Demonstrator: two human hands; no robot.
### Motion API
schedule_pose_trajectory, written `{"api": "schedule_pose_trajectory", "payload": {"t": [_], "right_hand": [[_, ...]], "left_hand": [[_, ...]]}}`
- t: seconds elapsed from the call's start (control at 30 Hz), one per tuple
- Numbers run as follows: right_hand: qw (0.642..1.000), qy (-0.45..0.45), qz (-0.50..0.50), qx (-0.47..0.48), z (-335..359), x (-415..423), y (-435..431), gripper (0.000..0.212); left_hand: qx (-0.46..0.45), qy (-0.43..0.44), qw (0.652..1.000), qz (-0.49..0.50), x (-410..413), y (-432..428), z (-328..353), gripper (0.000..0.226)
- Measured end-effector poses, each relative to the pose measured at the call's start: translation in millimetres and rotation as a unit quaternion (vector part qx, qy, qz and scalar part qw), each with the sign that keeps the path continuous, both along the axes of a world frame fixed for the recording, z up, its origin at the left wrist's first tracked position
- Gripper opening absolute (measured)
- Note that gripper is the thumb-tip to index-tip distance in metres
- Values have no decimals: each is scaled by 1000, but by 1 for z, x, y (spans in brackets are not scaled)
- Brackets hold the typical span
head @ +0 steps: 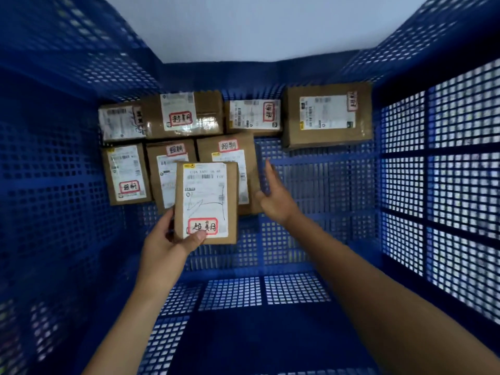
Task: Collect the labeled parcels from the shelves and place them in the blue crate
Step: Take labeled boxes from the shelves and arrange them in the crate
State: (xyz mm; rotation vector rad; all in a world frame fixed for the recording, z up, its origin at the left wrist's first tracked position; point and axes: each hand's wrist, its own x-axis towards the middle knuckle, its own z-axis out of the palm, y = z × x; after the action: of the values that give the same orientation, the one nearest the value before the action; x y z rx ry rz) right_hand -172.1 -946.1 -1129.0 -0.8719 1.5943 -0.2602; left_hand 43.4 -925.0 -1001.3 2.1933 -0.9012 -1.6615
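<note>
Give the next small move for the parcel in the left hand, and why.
Probably set the parcel down on the bare crate floor right of the near row's end box: left hand grips it above that row, right hand lies open against that box.

The left hand's (165, 240) fingers run out of sight behind the held parcel (207, 201). That parcel also covers the lower parts of the middle parcel (162, 169) and the tall parcel (244, 158) just beyond the hand. Whether the right hand (276, 197) touches the tall parcel's side cannot be told, and the fine print on every label is too blurred to read. Both forearms and the blue crate's (54, 171) walls are cut off by the picture's edges.
</note>
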Motion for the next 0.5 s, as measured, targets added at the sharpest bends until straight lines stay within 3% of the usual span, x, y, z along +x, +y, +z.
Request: {"api": "schedule_pose_trajectory", "payload": {"t": [0.13,0.2,0.33,0.5], "right_hand": [[984,-42,-171,6,46,-35,12,45],[978,-55,-199,17,67,-53,27,30],[975,-107,-186,51,84,-90,53,39],[989,-33,-122,79,73,-122,67,48]], "left_hand": [[15,33,999,2,-47,3,12,53],[19,47,999,-1,-77,6,12,51],[28,55,998,-6,-139,15,-1,54],[50,4,998,-41,-189,26,-27,61]]}}
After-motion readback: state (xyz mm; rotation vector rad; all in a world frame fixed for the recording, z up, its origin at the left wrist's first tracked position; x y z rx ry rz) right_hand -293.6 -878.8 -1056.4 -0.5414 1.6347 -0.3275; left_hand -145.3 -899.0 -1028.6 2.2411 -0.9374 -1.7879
